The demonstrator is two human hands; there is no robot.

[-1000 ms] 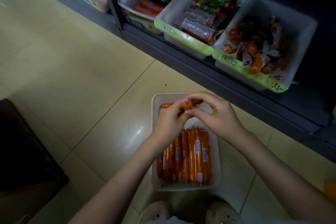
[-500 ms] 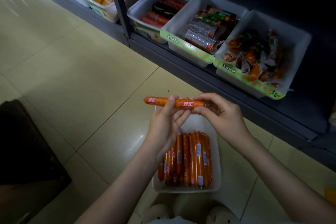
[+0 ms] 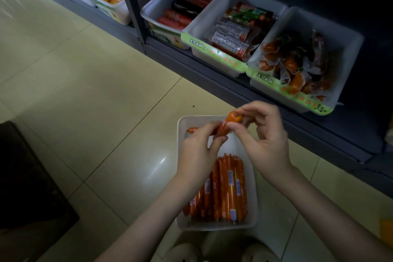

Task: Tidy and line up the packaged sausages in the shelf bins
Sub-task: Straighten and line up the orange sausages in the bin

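A white bin (image 3: 253, 217) stands on the floor in front of my feet. In its near half lies a neat row of several orange packaged sausages (image 3: 227, 189), lengthwise side by side. Above the bin's far end, both hands hold one orange sausage (image 3: 230, 120), its end tipped up toward the camera. My left hand (image 3: 197, 155) pinches its lower part and my right hand (image 3: 265, 140) pinches its top end. Another orange sausage (image 3: 192, 130) lies crosswise at the bin's far left, partly hidden by my left hand.
A dark low shelf (image 3: 212, 64) runs along the far side with white bins: red and black sausages (image 3: 182, 13), flat packaged sausages (image 3: 236, 30), small orange snack packs (image 3: 297, 64). More bins stand farther left. A dark object (image 3: 27, 176) sits on the tiled floor at left.
The held sausage, level across both hands half a second ago, is now turned with one end up toward the camera. The camera view has tilted slightly.
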